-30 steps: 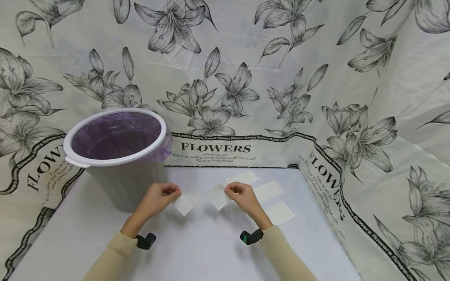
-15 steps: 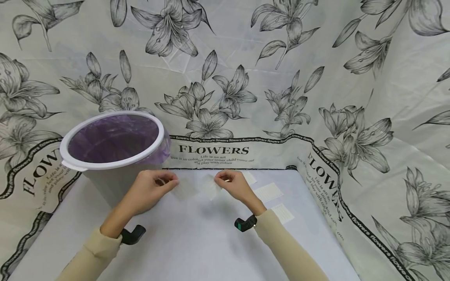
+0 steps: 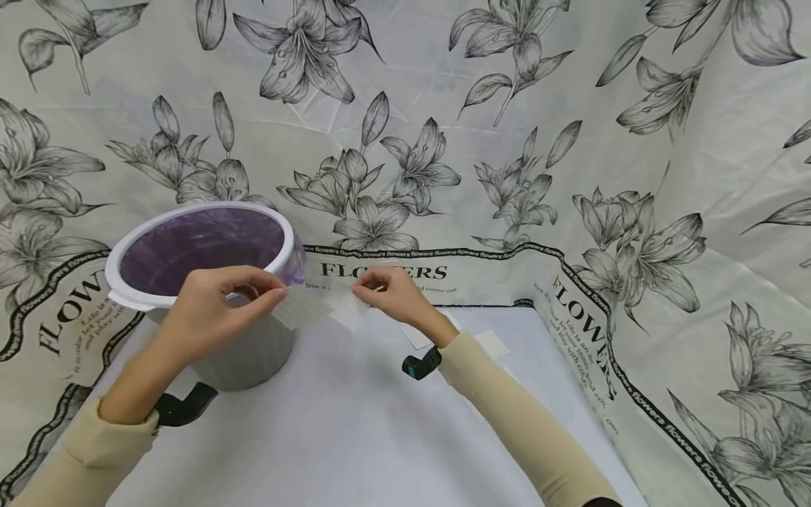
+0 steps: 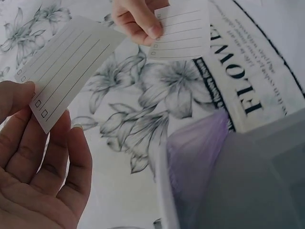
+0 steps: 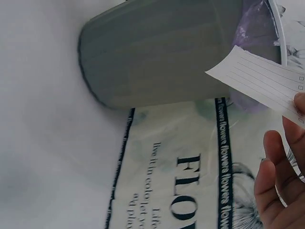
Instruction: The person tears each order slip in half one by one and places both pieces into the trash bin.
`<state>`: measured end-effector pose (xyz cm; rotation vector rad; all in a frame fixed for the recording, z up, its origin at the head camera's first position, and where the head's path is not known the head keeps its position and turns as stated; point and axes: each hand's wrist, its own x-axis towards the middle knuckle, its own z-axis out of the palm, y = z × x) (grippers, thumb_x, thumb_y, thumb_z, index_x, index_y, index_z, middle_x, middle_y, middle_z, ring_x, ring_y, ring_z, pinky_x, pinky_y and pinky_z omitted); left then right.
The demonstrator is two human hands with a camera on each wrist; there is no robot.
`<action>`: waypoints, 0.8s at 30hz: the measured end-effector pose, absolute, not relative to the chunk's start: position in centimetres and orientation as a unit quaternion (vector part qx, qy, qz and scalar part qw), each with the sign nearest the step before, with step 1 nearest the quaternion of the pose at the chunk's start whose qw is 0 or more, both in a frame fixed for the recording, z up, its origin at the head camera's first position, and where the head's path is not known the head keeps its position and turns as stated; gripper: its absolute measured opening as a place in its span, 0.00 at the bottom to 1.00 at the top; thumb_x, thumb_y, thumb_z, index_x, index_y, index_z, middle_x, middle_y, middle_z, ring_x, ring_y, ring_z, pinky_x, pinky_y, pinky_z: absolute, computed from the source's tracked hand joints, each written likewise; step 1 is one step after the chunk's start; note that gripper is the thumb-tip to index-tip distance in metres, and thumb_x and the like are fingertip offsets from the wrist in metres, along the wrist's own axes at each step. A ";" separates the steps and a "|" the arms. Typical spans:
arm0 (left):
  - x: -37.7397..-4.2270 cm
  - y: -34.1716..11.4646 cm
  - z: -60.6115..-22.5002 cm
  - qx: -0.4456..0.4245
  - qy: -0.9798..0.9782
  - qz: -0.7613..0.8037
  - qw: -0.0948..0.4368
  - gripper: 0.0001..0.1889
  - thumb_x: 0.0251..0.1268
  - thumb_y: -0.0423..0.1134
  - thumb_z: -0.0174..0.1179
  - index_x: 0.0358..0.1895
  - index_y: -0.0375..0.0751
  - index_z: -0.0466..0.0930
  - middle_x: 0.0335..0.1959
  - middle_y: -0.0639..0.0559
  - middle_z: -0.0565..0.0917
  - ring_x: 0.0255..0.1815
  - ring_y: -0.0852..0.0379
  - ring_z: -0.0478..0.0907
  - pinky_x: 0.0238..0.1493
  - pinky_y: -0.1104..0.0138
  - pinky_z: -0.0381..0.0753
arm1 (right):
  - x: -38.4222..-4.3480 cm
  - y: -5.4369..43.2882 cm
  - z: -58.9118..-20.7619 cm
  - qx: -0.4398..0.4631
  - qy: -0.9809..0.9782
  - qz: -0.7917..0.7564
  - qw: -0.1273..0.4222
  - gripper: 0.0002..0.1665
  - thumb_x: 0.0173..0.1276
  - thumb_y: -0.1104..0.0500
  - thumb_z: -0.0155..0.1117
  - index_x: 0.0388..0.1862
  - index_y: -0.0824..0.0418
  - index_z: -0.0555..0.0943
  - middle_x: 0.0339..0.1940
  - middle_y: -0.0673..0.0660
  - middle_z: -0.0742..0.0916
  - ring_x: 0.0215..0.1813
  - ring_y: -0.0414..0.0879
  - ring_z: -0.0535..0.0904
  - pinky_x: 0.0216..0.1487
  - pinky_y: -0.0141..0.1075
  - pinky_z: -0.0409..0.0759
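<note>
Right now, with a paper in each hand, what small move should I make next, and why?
I'd probably bring your left hand over the open bin: the paper it pinches appears outside the bin's rim. Your right hand pinches a second paper.

Looks evenly bright in the head view, with washed-out cards (image 3: 299,310) and soft shadows on the table (image 3: 317,436), but dimmer and greyer in both wrist views.

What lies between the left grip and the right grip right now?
The head view shows a white rectangular lined paper slip pinched by the left grip, then a second such slip pinched by the right grip.
</note>
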<state>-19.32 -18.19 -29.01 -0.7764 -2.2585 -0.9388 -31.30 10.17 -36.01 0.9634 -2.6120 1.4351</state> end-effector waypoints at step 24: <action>-18.8 -26.3 -24.7 -0.167 -0.895 -0.267 0.315 0.05 0.62 0.34 0.72 0.41 0.39 0.90 0.31 0.52 0.89 0.29 0.89 0.71 0.32 0.88 0.70 | -34.2 3.0 -25.4 0.362 -0.833 0.416 0.033 0.08 0.75 0.57 0.66 0.46 0.59 0.87 0.42 0.53 0.90 0.43 0.42 0.85 0.47 0.31 0.82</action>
